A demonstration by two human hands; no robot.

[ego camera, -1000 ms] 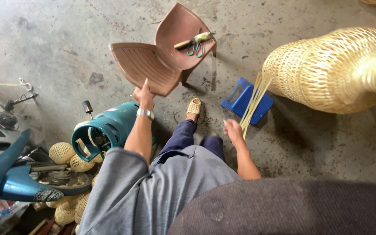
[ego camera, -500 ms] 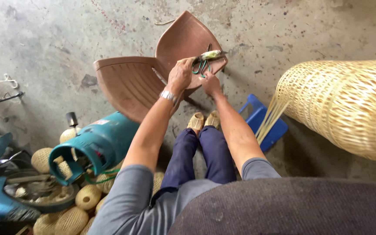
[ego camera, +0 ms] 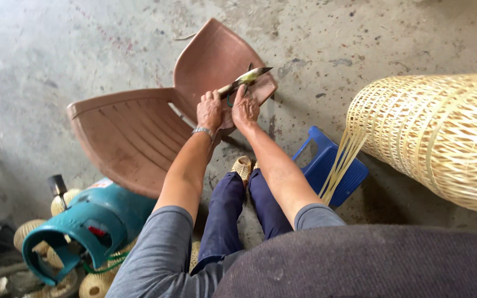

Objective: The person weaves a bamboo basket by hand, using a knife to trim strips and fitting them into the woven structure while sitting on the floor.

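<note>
Fingers of left hand [ego camera: 210, 110] and right hand [ego camera: 245, 108] both clamped on shears [ego camera: 242, 82], blades pointing to 2 o'clock over overturned brown plastic chair [ego camera: 133, 138]. Likely stiff, light metal with sharp tips; grip at handles. Woven bamboo basket [ego camera: 443, 138] at 3 o'clock.

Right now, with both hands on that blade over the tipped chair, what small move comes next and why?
Probably lift the blade clear of the brown plastic chair. The left hand and right hand already close on its handle end, and its tip juts past the chair seat.
</note>
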